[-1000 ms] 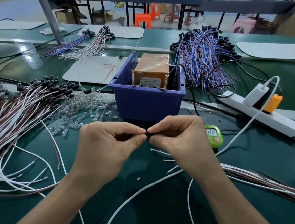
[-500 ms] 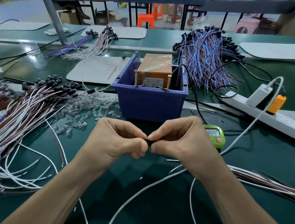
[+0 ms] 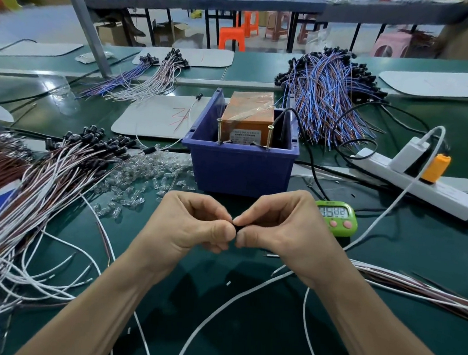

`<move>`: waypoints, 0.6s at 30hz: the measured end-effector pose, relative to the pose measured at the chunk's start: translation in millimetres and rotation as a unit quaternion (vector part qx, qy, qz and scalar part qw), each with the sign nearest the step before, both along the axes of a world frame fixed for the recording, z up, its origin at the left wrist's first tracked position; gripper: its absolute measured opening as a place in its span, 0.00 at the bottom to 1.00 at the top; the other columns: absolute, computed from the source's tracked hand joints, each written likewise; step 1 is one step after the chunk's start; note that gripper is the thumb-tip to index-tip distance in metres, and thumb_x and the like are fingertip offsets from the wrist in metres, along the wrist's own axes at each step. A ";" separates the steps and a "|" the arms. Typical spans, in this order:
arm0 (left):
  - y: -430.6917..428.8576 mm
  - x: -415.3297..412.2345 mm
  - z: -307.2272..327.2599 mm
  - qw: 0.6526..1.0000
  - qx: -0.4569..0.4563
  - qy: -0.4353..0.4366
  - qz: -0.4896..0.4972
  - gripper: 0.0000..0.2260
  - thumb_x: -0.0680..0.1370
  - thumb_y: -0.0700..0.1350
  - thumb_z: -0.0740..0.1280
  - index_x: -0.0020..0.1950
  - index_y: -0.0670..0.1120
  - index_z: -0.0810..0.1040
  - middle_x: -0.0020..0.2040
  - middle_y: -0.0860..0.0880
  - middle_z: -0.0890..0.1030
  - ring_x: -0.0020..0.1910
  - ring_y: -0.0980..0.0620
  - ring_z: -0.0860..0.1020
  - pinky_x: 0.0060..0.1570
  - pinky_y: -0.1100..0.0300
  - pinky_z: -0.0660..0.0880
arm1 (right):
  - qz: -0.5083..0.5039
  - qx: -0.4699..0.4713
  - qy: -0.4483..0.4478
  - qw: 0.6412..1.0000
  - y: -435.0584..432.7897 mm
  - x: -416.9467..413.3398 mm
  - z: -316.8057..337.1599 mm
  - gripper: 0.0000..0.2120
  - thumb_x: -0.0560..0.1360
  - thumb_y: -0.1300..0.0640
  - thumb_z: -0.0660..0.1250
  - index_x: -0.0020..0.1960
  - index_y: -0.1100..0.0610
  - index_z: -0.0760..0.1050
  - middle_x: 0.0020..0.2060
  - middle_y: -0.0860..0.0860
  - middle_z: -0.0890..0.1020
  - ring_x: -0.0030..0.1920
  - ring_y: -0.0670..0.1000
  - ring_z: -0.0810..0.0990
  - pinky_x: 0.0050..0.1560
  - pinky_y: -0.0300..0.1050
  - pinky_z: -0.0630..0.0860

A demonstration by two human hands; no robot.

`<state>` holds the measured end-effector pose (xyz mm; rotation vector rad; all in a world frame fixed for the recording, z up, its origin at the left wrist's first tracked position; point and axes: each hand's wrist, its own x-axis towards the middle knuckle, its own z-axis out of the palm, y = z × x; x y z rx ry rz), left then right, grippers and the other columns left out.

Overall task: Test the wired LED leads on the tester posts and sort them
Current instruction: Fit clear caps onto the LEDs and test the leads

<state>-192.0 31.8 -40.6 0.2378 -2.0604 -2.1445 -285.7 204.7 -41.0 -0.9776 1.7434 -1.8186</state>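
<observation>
Blue bin (image 3: pixel 239 169) blocks straight ahead; wired leads (image 3: pixel 45 179) crowd the left, green timer (image 3: pixel 336 217) the right; near counter (image 3: pixel 256 341) mostly bare.

left hand (image 3: pixel 195 226), right hand (image 3: pixel 285 224), pinch grips meeting

- One wide-angle camera, worn on the person's head, looked forward and down across the green tabletop (image 3: pixel 417 248).
- It sat close above the left hand (image 3: pixel 192 227) and right hand (image 3: pixel 282 226), at lower centre.
- The far grey tabletop (image 3: pixel 207 3) crossed the top edge.
</observation>
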 end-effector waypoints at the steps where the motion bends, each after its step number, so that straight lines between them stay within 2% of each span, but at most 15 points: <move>1: 1.8 -0.3 1.4 1.000 -0.007 0.003 0.004 0.12 0.59 0.49 0.83 0.37 0.46 0.87 0.30 0.43 0.83 0.26 0.52 0.81 0.29 0.63 0.77 | -0.005 0.001 0.002 1.000 0.6 0.1 2.1 0.10 0.66 0.69 0.79 0.41 0.55 0.87 0.37 0.56 0.87 0.38 0.53 0.86 0.44 0.51 0.83; 4: 6.1 2.8 5.4 0.997 -0.066 0.025 0.026 0.09 0.64 0.49 0.80 0.41 0.49 0.89 0.33 0.42 0.85 0.29 0.51 0.83 0.31 0.62 0.79 | -0.013 0.042 0.026 0.999 2.7 1.3 11.5 0.09 0.67 0.67 0.79 0.42 0.55 0.86 0.37 0.55 0.87 0.38 0.52 0.86 0.44 0.54 0.83; 7: 4.1 7.1 10.3 0.991 -0.104 0.057 0.058 0.04 0.67 0.42 0.79 0.40 0.49 0.89 0.32 0.42 0.85 0.29 0.49 0.83 0.31 0.62 0.79 | -0.009 0.134 0.038 0.990 7.2 0.2 23.8 0.08 0.67 0.61 0.77 0.44 0.52 0.84 0.34 0.54 0.87 0.34 0.51 0.84 0.39 0.52 0.78; 9: -3.4 8.3 13.9 0.989 -0.079 0.076 0.102 0.07 0.63 0.39 0.82 0.39 0.46 0.89 0.31 0.40 0.84 0.27 0.48 0.83 0.29 0.62 0.79 | -0.011 0.195 0.051 0.979 12.7 -2.8 32.8 0.06 0.69 0.60 0.74 0.46 0.52 0.83 0.33 0.55 0.86 0.31 0.52 0.83 0.36 0.48 0.76; 11: -13.4 10.2 17.1 0.985 -0.031 0.088 0.145 0.06 0.63 0.43 0.79 0.38 0.44 0.88 0.32 0.38 0.84 0.27 0.46 0.83 0.29 0.60 0.79 | -0.017 0.235 0.070 0.969 22.6 -4.7 41.3 0.05 0.73 0.62 0.71 0.45 0.53 0.83 0.33 0.54 0.86 0.30 0.53 0.83 0.35 0.46 0.78; 14: -26.9 13.3 23.8 0.980 0.013 0.085 0.179 0.01 0.67 0.39 0.76 0.37 0.43 0.87 0.31 0.39 0.83 0.27 0.46 0.81 0.28 0.60 0.79 | -0.040 0.326 0.140 0.934 42.2 -4.6 59.1 0.09 0.75 0.61 0.69 0.41 0.50 0.84 0.31 0.50 0.85 0.31 0.50 0.83 0.37 0.45 0.79; 16: -33.5 14.5 26.4 0.981 -0.016 0.070 0.183 0.05 0.69 0.33 0.75 0.37 0.42 0.87 0.31 0.39 0.82 0.27 0.46 0.80 0.28 0.59 0.78 | -0.066 0.378 0.185 0.905 54.5 -4.9 73.2 0.10 0.75 0.60 0.71 0.40 0.47 0.84 0.31 0.47 0.85 0.31 0.48 0.82 0.38 0.43 0.79; 18: -38.2 16.8 31.3 0.987 -0.053 0.051 0.146 0.03 0.67 0.35 0.74 0.36 0.42 0.86 0.31 0.38 0.82 0.27 0.45 0.80 0.29 0.59 0.78 | -0.106 0.396 0.214 0.886 63.5 -2.8 85.0 0.11 0.74 0.59 0.72 0.39 0.44 0.84 0.32 0.43 0.85 0.33 0.45 0.82 0.38 0.40 0.78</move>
